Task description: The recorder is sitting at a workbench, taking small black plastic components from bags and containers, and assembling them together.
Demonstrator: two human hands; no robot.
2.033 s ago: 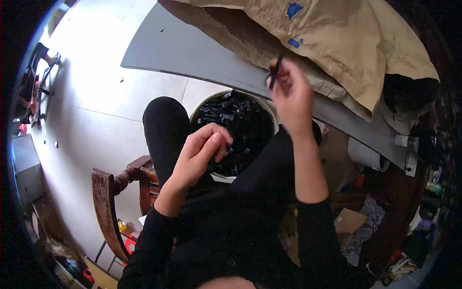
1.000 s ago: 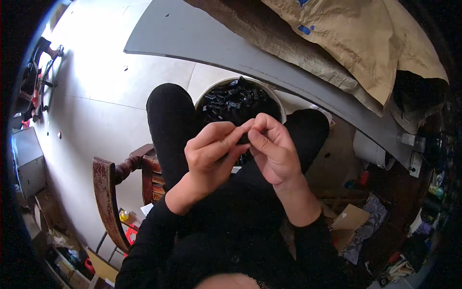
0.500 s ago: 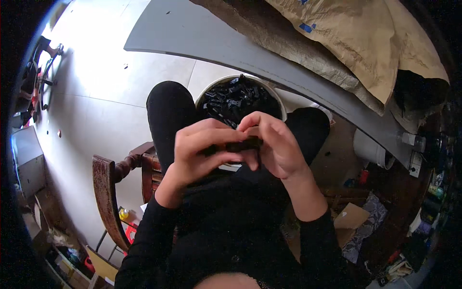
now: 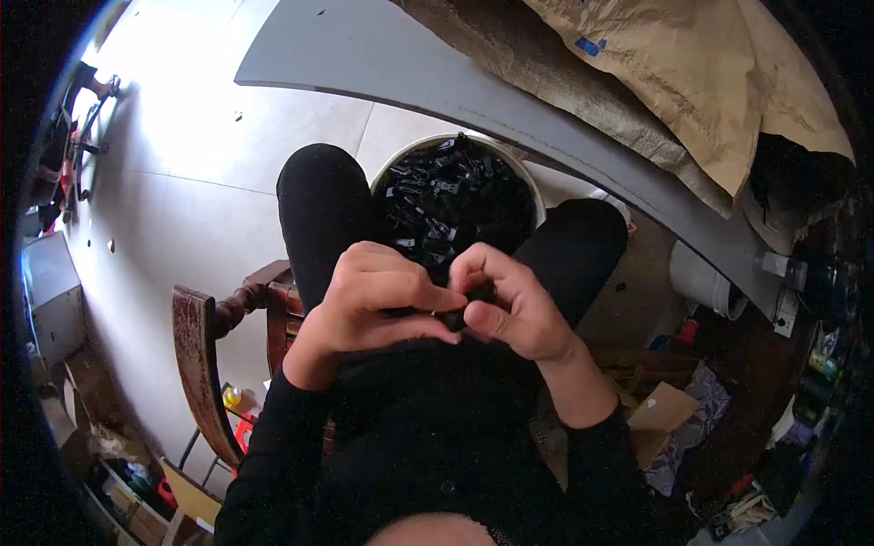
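Note:
Both hands meet above my lap around a small dark part (image 4: pixel 452 319), mostly covered by my fingers, so its kind does not show. My left hand (image 4: pixel 378 296) pinches it from the left between thumb and fingers. From the right, my right hand (image 4: pixel 512 305) closes on it with curled fingers and thumb. Just beyond them, between my knees, stands a round pale tub (image 4: pixel 539 207). A heap of small glossy black plastic pieces (image 4: pixel 446 187) fills it.
A grey tabletop (image 4: pixel 401 68) slants across the far right, with brown paper sacks (image 4: pixel 674 82) on it. To my left is a worn wooden chair arm (image 4: pixel 194 355). A white bucket (image 4: pixel 699 278) stands under the table, and cardboard (image 4: pixel 663 409) lies at the lower right.
Both hands have come slightly lower and nearer to me. My right fingers have curled in around the dark part, and more of the tub's contents shows.

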